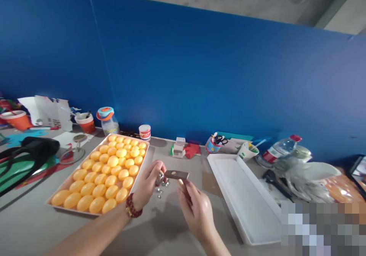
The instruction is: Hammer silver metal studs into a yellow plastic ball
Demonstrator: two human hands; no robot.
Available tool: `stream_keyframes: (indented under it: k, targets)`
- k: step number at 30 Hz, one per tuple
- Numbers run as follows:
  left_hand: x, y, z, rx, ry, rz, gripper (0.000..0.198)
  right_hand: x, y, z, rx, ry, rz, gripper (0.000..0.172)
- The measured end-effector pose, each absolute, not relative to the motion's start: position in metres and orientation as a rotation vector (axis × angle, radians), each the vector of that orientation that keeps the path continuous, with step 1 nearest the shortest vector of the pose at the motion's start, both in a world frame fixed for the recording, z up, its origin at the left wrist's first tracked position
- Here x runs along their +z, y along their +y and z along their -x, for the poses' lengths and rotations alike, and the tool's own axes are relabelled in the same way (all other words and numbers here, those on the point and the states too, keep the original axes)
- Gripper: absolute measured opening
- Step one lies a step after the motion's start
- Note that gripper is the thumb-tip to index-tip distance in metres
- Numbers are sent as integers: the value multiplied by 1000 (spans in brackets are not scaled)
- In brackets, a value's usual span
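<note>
My right hand is wrapped around the wooden handle of a hammer. Its dark metal head points left, toward my left hand. That hand is closed in a pinch on a small shiny metal piece, partly hidden by the fingers and too small to name. The hammer head is very close to the piece; whether they touch I cannot tell. Below the two hands, several small shiny metal bits lie scattered on the grey table.
Left of my hands is a shallow box of orange balls. A long white tray lies to the right. Small white boxes, a pen cup, a bottle and a lidded jar line the blue wall.
</note>
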State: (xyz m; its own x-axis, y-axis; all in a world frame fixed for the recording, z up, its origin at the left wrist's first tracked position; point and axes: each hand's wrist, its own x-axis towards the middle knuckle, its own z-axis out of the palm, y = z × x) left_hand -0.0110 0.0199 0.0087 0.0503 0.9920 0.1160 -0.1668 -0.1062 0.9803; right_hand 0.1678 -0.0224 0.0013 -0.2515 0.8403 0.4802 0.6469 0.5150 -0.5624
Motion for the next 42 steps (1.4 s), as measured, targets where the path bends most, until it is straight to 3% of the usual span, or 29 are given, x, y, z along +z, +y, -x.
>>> stream_keyframes:
  k: [4,11,17,23,27,32,42]
  targets:
    - [8,30,13,1290,804,-769,42,4,-18,-173,257,-1951,1298,24]
    - [4,47,20,1250,765,-368,13,-8,-1,-180,-41,-1938,1481,27]
    - [18,46,28,1235,691,-324,33,-24,6,-181,-98,-2025,1705,22]
    - [29,34,32,1179,836,-967,41,-29,10,-181,-2,-2133,1821,18]
    - [15,34,37,835,1178,-1798,13,-31,13,-185,5,-2119,1841,19]
    - [-16,36,42,709,1212,-1896,27,-34,14,-186,19,-2120,1828,18]
    - [-30,35,33,759,1152,-1926,22,-32,12,-183,-41,-2066,1745,19]
